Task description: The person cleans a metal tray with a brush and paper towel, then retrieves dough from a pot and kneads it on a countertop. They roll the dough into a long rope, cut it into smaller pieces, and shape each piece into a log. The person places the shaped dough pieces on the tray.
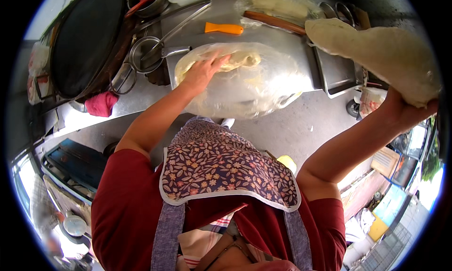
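Observation:
My left hand (203, 73) lies on a lump of pale dough (247, 60) inside clear plastic sheeting (243, 97), its fingers apart and fingertips partly hidden by the film. This bundle rests on a steel worktable (192, 29) and overhangs its front edge. Off to the right, my right hand (411, 106) holds up a long, sagging piece of dough (381, 48), which covers most of the fingers. The dough's far end hangs above the table's right side, over the end of a wooden rolling pin (273, 21).
A large black griddle (86, 41) stands at left, beside a metal pot (146, 55) with a ladle. An orange-handled scraper (224, 28) lies behind the dough. At right is a steel tray (339, 73). A red cloth (101, 103) hangs at the left counter edge. Another person (46, 214) is at lower left.

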{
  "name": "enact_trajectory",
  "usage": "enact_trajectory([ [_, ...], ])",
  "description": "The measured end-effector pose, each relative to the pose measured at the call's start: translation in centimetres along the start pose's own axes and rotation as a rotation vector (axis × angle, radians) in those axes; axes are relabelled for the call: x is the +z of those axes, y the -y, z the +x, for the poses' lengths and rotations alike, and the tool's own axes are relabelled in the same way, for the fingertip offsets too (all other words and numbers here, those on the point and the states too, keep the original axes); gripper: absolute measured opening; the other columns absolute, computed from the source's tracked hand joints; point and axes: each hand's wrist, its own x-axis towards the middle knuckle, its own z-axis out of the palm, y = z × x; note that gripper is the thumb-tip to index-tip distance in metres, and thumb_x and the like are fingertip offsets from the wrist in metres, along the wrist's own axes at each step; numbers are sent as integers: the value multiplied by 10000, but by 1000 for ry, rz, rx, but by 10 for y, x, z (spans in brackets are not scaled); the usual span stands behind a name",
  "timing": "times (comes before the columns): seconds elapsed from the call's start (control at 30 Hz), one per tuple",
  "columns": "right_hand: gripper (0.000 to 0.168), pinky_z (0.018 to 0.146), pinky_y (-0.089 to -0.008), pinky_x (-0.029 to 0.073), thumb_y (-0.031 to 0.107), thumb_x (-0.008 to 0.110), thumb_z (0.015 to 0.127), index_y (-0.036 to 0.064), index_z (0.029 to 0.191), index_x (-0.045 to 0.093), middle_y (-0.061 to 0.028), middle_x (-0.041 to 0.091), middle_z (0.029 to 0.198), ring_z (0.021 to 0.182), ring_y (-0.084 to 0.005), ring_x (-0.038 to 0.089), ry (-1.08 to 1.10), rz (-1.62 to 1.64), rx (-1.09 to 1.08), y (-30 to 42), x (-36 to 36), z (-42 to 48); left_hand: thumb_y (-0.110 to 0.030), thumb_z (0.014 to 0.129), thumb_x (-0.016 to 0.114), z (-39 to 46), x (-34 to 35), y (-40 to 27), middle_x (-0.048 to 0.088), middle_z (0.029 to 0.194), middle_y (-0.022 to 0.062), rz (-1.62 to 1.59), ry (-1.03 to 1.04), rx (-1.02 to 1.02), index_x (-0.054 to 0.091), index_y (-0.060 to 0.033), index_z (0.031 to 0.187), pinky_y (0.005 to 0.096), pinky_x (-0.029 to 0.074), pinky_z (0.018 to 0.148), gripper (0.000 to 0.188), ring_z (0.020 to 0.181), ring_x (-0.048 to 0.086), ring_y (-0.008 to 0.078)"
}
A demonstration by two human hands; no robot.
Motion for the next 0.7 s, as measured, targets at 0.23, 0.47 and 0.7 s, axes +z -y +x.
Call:
enact_trajectory([
  [0.23,627,1172,-622,377,568,637,982,167,1457,557,-79,558,1506,1402,-325,501,-269,-8,284,-40,-56,-17,43,861,581,-35,-6,30,475,1578,71,115,-20,33,557,-284,1498,466,558,909,716,1241,611,369],
  [0.47,642,1209,-611,343,586,553,1024,121,1466,519,-143,529,1490,1434,-350,450,-494,338,784,-144,-30,-95,10,865,602,-66,-31,53,452,1603,55,391,-139,-51,579,-251,1476,452,512,993,665,1386,519,320],
  [0.7,287,809,-375,583,293,691,1016,37,1134,634,-119,677,1094,972,-233,677,-103,-473,1358,-250,-191,-187,-32,903,692,-51,-74,-35,701,1234,123,-184,-233,-218,692,-98,1255,390,574,881,359,1065,697,312],
])
